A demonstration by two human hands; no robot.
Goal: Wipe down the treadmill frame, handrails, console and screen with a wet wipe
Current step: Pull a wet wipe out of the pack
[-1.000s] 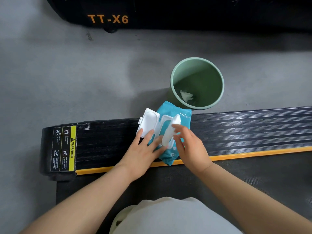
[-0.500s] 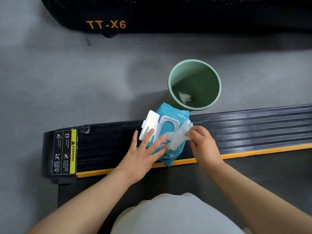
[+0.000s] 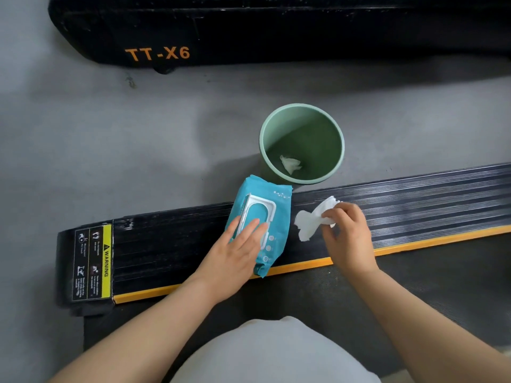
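We see soft, even indoor light. The green bin [image 3: 302, 143] casts a faint shadow leftward on the grey floor [image 3: 96, 150]. Pale glare streaks the ribbed side rail [image 3: 431, 200]. Straight edges bow near the corners.

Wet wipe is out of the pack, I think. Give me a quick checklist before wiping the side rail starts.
1. Wet wipe fully free of the wipes pack: ok, it hangs clear to the pack's right.
2. Right hand has a hold: ok, fingers pinch the wipe.
3. Wipe spread flat for wiping: not ok, it is crumpled.
4. Pack lid closed: cannot tell; left hand rests flat on the lid, which looks down.
5. Pack off the side rail: not ok, it lies across it.
6. Green bin nearby for disposal: ok, beside the rail, one used wipe inside.
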